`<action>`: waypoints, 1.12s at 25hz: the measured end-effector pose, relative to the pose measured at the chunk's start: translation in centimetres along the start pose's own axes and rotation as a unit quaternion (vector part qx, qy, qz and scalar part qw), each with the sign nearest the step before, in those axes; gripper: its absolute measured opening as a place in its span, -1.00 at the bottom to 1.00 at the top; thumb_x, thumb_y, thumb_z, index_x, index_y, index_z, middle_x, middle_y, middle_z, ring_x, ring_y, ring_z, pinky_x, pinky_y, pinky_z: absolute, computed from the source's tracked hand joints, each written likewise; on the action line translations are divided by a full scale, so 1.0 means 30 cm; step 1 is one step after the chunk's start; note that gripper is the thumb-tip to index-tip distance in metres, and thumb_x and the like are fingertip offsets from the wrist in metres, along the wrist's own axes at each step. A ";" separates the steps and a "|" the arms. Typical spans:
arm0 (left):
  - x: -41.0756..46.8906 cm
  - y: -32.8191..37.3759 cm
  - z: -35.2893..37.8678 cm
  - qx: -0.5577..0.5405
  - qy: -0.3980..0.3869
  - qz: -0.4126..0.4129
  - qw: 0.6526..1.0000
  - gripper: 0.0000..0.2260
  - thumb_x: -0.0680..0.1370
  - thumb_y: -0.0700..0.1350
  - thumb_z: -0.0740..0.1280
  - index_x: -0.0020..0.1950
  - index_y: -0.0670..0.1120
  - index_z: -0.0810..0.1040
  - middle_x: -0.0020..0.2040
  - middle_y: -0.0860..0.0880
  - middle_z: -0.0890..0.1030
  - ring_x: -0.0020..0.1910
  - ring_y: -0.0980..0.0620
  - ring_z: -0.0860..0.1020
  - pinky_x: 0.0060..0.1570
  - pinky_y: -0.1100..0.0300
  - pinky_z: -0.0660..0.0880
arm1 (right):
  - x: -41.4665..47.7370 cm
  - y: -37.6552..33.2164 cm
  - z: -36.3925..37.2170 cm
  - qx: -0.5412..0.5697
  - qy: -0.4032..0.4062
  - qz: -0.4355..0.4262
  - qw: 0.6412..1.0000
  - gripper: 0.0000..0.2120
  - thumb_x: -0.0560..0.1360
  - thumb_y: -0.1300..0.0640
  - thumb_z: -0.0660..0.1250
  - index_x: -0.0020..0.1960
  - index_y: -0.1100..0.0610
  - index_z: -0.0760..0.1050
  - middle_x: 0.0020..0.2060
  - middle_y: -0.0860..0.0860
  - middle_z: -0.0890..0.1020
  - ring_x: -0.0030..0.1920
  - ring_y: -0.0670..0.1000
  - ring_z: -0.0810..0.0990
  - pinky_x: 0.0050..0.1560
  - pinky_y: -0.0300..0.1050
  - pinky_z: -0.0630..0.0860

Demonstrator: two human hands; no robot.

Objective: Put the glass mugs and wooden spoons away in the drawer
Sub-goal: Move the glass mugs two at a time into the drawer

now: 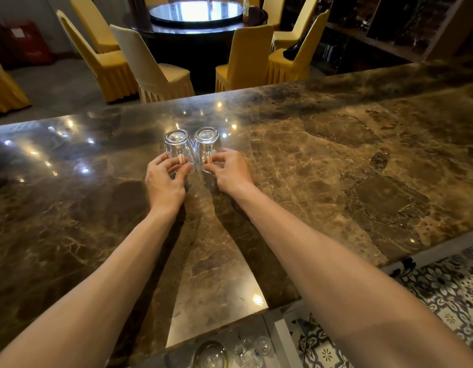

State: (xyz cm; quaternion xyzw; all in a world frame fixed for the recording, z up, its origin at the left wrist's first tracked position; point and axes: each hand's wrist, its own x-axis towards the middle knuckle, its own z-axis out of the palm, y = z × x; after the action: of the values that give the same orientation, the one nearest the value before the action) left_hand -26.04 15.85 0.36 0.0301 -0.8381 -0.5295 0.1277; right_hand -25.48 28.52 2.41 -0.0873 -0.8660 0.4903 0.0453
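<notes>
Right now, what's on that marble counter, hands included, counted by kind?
Mugs: 2, left mug and right mug, both upside down, side by side.
Hands: 2, left hand and right hand, each pinching a mug's handle.
Total: 4.

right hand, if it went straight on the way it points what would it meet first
The right glass mug: the right hand points forward and left at it, and its fingers seem to pinch its handle, though contact is hard to confirm.
</notes>
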 end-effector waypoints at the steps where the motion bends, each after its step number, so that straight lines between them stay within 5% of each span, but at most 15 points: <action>1: -0.003 0.006 -0.005 -0.005 0.000 0.001 1.000 -0.72 0.47 -0.13 0.40 0.14 -0.21 0.60 0.31 -0.05 0.48 0.08 0.08 0.57 0.16 0.07 0.52 | -0.007 -0.002 -0.004 0.006 -0.005 -0.005 1.000 -0.89 0.49 0.14 0.38 -0.02 0.10 0.65 0.30 0.05 0.50 0.26 0.09 0.48 0.23 -0.04 0.40; 6: -0.028 0.029 -0.039 -0.027 0.000 0.014 1.000 -0.74 0.46 -0.14 0.41 0.11 -0.21 0.60 0.28 -0.02 0.50 -0.03 0.19 0.56 0.04 0.30 0.49 | -0.037 -0.015 -0.022 0.020 -0.008 -0.015 1.000 -0.87 0.48 0.16 0.38 0.00 0.11 0.65 0.37 0.04 0.44 0.32 0.12 0.43 0.28 -0.01 0.38; 14: -0.081 0.049 -0.094 -0.044 -0.016 0.026 0.999 -0.71 0.45 -0.16 0.42 0.15 -0.21 0.58 0.26 -0.09 0.52 0.05 0.08 0.58 0.18 0.08 0.50 | -0.094 -0.067 -0.059 0.031 -0.002 -0.043 0.999 -0.84 0.49 0.15 0.37 0.05 0.10 0.63 0.38 0.06 0.42 0.35 0.13 0.40 0.33 0.08 0.37; 28: -0.217 0.091 -0.266 -0.024 -0.024 0.043 0.999 -0.68 0.44 -0.10 0.42 0.16 -0.18 0.58 0.28 -0.02 0.48 0.08 0.08 0.56 0.16 0.13 0.49 | -0.264 -0.114 -0.068 0.060 -0.021 -0.075 0.995 -0.84 0.46 0.12 0.41 0.03 0.10 0.64 0.38 0.10 0.42 0.28 0.19 0.48 0.22 0.17 0.47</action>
State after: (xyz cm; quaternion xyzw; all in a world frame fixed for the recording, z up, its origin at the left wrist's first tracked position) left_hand -17.57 11.22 4.87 -0.0217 -0.8286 -0.5440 0.1305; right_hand -17.74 26.95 6.45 -0.0090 -0.8401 0.5381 0.0685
